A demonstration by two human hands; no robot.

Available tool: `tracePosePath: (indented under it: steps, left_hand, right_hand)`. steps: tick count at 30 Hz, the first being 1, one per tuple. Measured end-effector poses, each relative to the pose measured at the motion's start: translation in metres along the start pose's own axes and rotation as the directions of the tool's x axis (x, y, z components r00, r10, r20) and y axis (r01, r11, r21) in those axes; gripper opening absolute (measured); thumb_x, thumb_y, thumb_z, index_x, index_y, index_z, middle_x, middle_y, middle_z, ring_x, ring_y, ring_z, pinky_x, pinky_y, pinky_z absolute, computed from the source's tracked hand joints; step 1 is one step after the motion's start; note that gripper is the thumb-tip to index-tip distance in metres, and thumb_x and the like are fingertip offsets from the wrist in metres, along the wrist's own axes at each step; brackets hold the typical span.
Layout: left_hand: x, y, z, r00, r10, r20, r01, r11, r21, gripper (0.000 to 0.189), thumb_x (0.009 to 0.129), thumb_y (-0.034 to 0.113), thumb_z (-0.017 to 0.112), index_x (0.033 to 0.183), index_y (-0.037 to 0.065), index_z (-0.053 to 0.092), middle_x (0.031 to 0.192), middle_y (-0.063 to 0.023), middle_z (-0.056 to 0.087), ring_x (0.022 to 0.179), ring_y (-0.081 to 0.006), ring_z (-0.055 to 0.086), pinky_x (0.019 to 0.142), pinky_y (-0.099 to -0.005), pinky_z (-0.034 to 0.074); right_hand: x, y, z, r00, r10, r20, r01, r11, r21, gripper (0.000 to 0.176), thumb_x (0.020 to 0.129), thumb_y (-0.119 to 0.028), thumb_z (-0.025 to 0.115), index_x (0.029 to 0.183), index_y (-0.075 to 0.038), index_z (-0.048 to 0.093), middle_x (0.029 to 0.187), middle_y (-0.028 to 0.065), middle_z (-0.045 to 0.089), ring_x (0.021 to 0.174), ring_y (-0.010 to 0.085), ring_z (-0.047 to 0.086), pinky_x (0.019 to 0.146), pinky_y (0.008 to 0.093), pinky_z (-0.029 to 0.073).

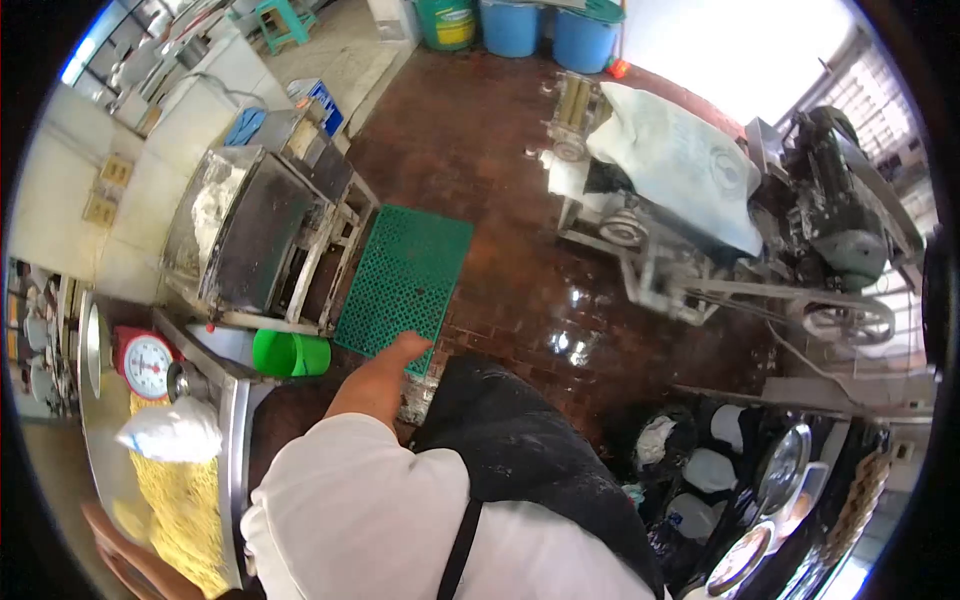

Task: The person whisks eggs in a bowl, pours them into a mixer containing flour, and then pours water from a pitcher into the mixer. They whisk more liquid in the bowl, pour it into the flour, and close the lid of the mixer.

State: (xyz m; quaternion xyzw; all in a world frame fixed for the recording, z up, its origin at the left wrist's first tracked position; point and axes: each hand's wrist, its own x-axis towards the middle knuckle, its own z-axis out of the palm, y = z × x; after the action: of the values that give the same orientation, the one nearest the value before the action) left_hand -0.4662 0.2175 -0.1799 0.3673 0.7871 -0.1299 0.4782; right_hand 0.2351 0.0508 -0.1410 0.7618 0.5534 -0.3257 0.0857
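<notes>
My left hand [405, 348] hangs low in front of me, over the near end of a green perforated floor mat [415, 245]. It is foreshortened and its fingers merge, with no object showing in it. A white sleeve [350, 490] covers my upper arm, and a floury black apron [510, 420] hangs down my front. My right hand is out of sight. At the lower left, another person's hand [115, 545] reaches in beside a heap of yellow noodles [180, 490] on a metal table [238, 430]. A filled plastic bag [175, 432] lies on the noodles.
A red dial scale [147, 362] stands on the table near a green bucket [292, 353]. Left of the mat is a floury metal bin [250, 230]. A belt-driven machine [690, 220], partly cloth-covered, stands right. Trays and containers [710, 470] line the lower right. The tiled floor [520, 210] has wet patches.
</notes>
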Motion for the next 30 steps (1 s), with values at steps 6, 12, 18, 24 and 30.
tracePosePath:
  steps: [6, 12, 18, 24, 30]
  left_hand:
    - [-0.087, 0.058, 0.001, 0.933, 0.342, -0.109, -0.357, 0.914, -0.191, 0.05, 0.081, 0.042, 0.063, 0.111, 0.002, 0.063, 0.113, -0.0164, 0.062, 0.102, -0.0311, 0.06, 0.087, -0.0399, 0.047]
    - [-0.066, -0.024, 0.035, 0.925, 0.195, -0.327, -0.353, 0.764, -0.54, 0.035, 0.081, 0.038, 0.062, 0.087, 0.004, 0.069, 0.083, -0.0123, 0.067, 0.074, -0.0243, 0.064, 0.068, -0.037, 0.05]
    - [-0.04, -0.146, 0.074, 0.972, -0.084, -0.218, 0.017, 0.956, -0.291, 0.03, 0.088, 0.031, 0.053, 0.111, 0.016, 0.064, 0.088, -0.0151, 0.066, 0.083, -0.0334, 0.065, 0.073, -0.0441, 0.052]
    - [0.004, -0.24, 0.051, 0.977, -0.13, 0.167, 0.21, 0.694, -0.689, 0.036, 0.087, 0.024, 0.053, 0.122, 0.017, 0.059, 0.094, -0.018, 0.065, 0.083, -0.0312, 0.066, 0.071, -0.0448, 0.053]
    - [0.03, -0.297, -0.091, 0.949, -0.284, 0.134, 0.195, 0.2, -0.96, 0.029, 0.084, 0.026, 0.057, 0.108, 0.009, 0.062, 0.082, -0.013, 0.06, 0.064, -0.0225, 0.058, 0.048, -0.0355, 0.044]
  right_hand:
    - [0.075, 0.006, 0.039, 0.93, 0.125, 0.345, -0.235, 0.925, 0.298, 0.022, 0.087, -0.029, 0.055, 0.086, -0.007, 0.058, 0.07, 0.0087, 0.055, 0.062, 0.0234, 0.055, 0.053, 0.0363, 0.043]
    - [0.197, -0.179, -0.08, 0.912, 0.11, 0.394, -0.359, 0.678, 0.641, 0.016, 0.087, -0.027, 0.056, 0.087, -0.011, 0.058, 0.064, 0.0028, 0.053, 0.049, 0.0163, 0.051, 0.039, 0.0305, 0.037]
    - [0.258, -0.392, -0.153, 0.978, -0.07, 0.194, -0.056, 0.816, 0.575, 0.022, 0.086, -0.025, 0.057, 0.101, -0.009, 0.06, 0.07, 0.0024, 0.056, 0.052, 0.0114, 0.053, 0.036, 0.0232, 0.033]
    - [0.306, -0.532, -0.091, 0.815, 0.056, 0.577, -0.047, 0.998, -0.031, 0.02, 0.087, -0.023, 0.055, 0.096, -0.006, 0.061, 0.068, 0.0088, 0.057, 0.057, 0.0243, 0.058, 0.041, 0.0372, 0.041]
    - [0.285, -0.759, -0.012, 0.533, -0.783, 0.32, 0.833, 0.419, -0.362, 0.019, 0.081, -0.023, 0.055, 0.088, -0.008, 0.065, 0.085, 0.0182, 0.064, 0.081, 0.0392, 0.062, 0.067, 0.0474, 0.048]
